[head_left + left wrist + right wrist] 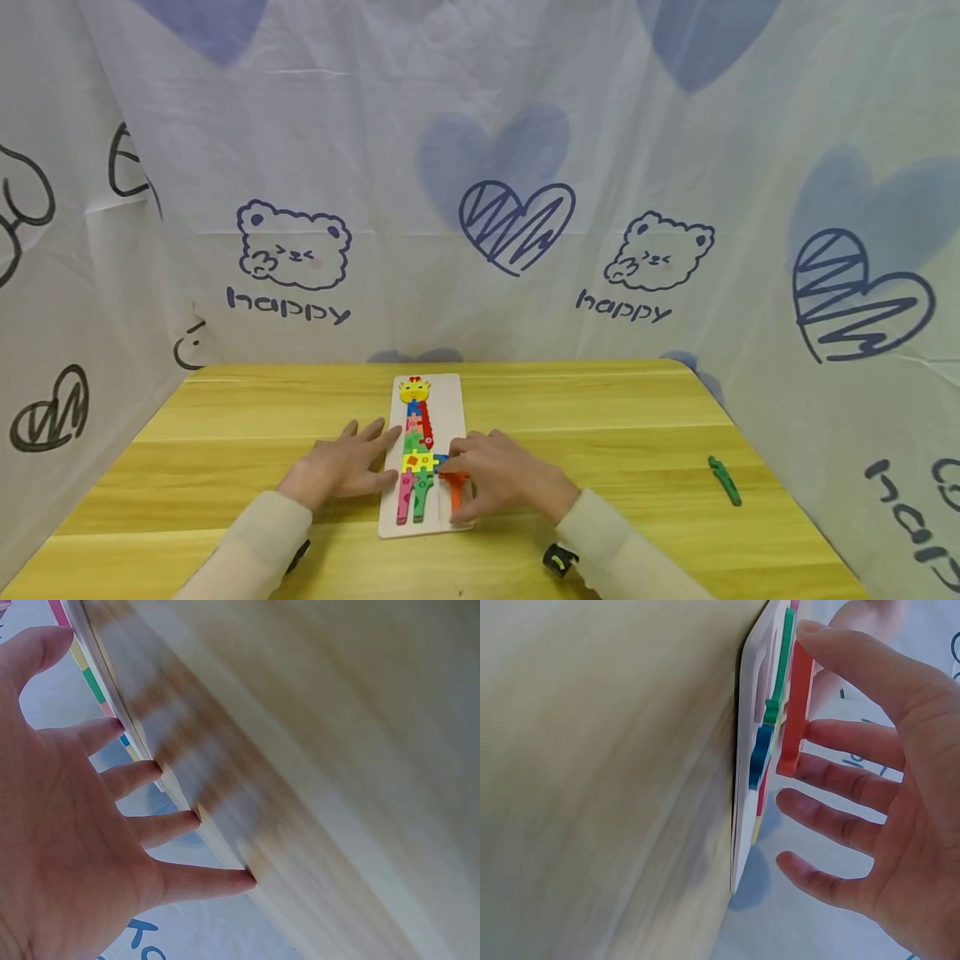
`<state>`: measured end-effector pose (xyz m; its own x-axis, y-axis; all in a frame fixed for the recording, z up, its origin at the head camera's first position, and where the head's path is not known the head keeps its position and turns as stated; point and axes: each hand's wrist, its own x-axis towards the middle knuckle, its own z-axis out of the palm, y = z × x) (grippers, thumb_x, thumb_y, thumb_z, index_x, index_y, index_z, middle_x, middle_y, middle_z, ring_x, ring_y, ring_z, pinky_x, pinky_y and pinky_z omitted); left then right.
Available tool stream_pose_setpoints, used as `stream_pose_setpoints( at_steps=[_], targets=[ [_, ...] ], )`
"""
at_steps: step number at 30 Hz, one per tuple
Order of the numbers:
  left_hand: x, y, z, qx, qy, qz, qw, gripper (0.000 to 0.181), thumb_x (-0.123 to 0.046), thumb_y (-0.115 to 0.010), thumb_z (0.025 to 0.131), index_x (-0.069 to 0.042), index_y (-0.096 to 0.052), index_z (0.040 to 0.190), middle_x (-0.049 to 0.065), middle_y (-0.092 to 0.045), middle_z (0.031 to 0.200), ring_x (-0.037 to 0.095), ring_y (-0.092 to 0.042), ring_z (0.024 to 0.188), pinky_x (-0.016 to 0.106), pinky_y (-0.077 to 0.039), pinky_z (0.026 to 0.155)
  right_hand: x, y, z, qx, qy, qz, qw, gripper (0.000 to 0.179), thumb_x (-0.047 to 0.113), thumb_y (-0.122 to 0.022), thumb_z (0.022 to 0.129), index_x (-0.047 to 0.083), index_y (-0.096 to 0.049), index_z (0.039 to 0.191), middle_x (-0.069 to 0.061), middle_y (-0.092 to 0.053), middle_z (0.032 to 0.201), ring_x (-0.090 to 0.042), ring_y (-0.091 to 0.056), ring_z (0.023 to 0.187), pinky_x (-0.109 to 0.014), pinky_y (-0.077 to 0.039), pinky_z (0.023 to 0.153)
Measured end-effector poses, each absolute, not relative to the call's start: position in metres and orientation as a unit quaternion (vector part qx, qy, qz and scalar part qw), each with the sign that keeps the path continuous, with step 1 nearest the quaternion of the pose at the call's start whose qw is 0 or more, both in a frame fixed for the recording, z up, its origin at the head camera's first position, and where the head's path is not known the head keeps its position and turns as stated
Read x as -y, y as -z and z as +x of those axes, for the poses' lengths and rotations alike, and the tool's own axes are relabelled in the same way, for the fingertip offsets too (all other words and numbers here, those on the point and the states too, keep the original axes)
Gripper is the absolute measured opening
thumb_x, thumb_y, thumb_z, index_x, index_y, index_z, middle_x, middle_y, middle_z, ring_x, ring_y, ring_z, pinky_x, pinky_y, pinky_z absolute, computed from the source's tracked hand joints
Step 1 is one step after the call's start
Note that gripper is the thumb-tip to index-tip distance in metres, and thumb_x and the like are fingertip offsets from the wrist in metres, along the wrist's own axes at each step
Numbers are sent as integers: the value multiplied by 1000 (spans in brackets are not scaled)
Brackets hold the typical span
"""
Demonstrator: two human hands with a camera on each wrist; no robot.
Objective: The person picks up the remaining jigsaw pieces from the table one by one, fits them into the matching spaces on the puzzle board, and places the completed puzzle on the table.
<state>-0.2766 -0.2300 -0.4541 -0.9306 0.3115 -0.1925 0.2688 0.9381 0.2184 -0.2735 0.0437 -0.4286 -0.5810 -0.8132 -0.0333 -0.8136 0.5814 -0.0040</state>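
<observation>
A white puzzle board (447, 408) lies lengthwise on the table, bearing a colourful giraffe puzzle with a yellow head (414, 391) at the far end. My right hand (510, 477) holds an orange leg-shaped puzzle piece (796, 709) between thumb and fingers over the board's near right part. In the right wrist view the piece is raised off the board, close to the blue piece (760, 756). At the board's left edge, my left hand (347, 465) rests with fingers spread. A pink leg piece (404, 498) and a green leg piece (422, 498) sit at the near end.
A loose green puzzle piece (724, 481) lies far to the right on the wooden table (600, 433). White fabric (405, 167) printed with hearts and bears hangs behind the table and along both sides.
</observation>
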Motion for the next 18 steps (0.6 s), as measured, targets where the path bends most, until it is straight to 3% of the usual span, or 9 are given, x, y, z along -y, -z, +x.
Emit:
stream_pose_setpoints(
  at_steps=[8,18],
  targets=[
    [230,455,-277,-978,-90,145,118,81,-60,-56,95,-21,-34,162,18,-30,169,63,-26,149,91,-27,102,-33,435,-273,-884,-14,-466,12,63,67,-74,83,31,-69,135,8,-67,121,-7,-52,95,-18,-39,75],
    [229,454,-277,-978,-91,148,117,81,-60,-56,96,-21,-34,162,19,-29,169,64,-26,148,92,-27,101,-27,438,-272,-888,-13,-459,16,62,67,-73,84,32,-68,135,8,-66,130,-8,-56,105,-22,-45,82]
  ],
)
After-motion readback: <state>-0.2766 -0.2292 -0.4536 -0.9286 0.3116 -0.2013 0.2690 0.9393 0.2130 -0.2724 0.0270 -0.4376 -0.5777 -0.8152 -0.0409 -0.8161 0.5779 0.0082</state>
